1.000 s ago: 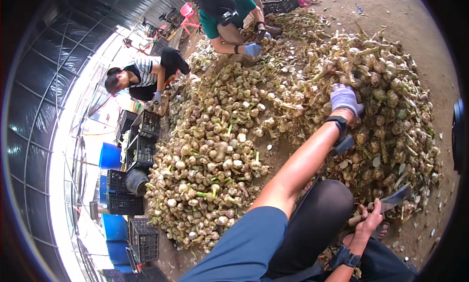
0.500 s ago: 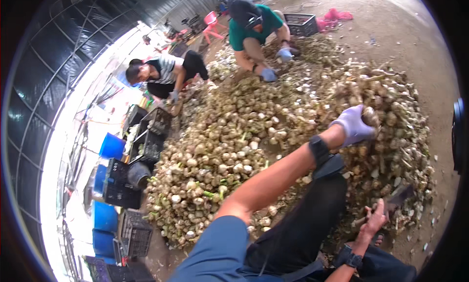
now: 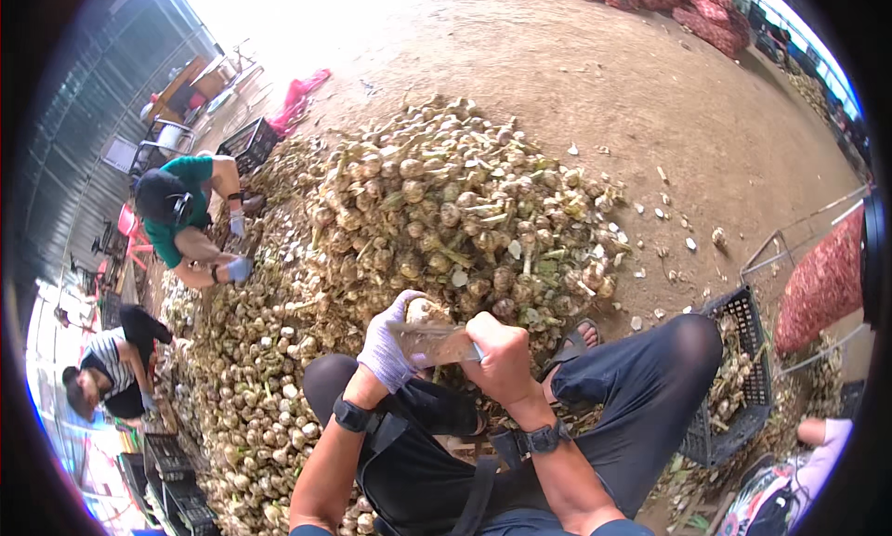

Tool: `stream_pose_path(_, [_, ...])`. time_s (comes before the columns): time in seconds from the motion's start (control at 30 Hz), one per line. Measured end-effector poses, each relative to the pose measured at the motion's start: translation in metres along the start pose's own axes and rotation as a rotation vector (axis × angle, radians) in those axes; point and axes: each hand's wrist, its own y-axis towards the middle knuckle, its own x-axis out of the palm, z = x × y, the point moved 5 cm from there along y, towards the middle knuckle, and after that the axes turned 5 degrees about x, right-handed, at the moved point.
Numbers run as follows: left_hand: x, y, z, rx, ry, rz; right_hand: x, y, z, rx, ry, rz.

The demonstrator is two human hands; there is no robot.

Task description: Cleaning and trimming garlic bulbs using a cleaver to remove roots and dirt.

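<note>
My left hand (image 3: 385, 346), in a pale lavender glove, grips a garlic bulb (image 3: 427, 309) above my bent knees. My bare right hand (image 3: 500, 355) is closed on the handle of a broad knife, whose blade (image 3: 434, 346) lies across the bulb, against or very near it. A large heap of dirty garlic with dry stalks (image 3: 437, 192) rises just beyond both hands, and another spread of bulbs (image 3: 251, 424) lies to my left.
Two co-workers crouch at left, one in green (image 3: 177, 211), another in stripes (image 3: 104, 359). Black crates stand at far left (image 3: 165, 462), behind the heap (image 3: 249, 146) and by my right knee (image 3: 729, 415). Red mesh sacks (image 3: 711, 30) lie at back right; another (image 3: 818, 290) stands at right.
My view has swung rightward. My left hand has come back from the pile with a bulb, and the knife in my right hand has risen from low at the right to meet it.
</note>
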Motion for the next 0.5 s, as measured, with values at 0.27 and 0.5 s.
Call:
stream_pose_path(0.27, [0.006,0.005,-0.019,-0.009,0.195,-0.025,0.015,-0.009,0.023,0.074,0.024,0.054])
stream_pose_path(0.5, [0.007,-0.003,0.005,0.041,0.294,0.120,0.012,-0.022,0.096,0.413,-0.320,0.240])
